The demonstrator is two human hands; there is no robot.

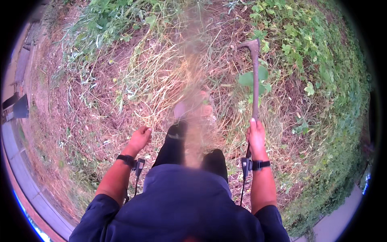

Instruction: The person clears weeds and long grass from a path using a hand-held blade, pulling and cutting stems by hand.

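Observation:
My right hand [256, 133] is wrapped round the wooden handle of a hoe [255, 80]. The handle points away from me, and the dark metal head at its far end turns left, over dry stalks and soil. Part of the handle's near end shows below my fist. My left hand [140, 138] hangs in front of my left leg with its fingers curled in and no object showing in them. Between the hands lies a patch of cut, straw-coloured grass [157, 84]. A brownish blur down the middle hides part of the ground and my feet.
Green leafy plants [298, 36] grow thickly along the right and far side. More weeds [105, 20] stand at the far left. A paved strip [36, 197] runs along the left edge, with a dark bin-like object [21, 107] near it. Both wrists carry strapped devices with cables.

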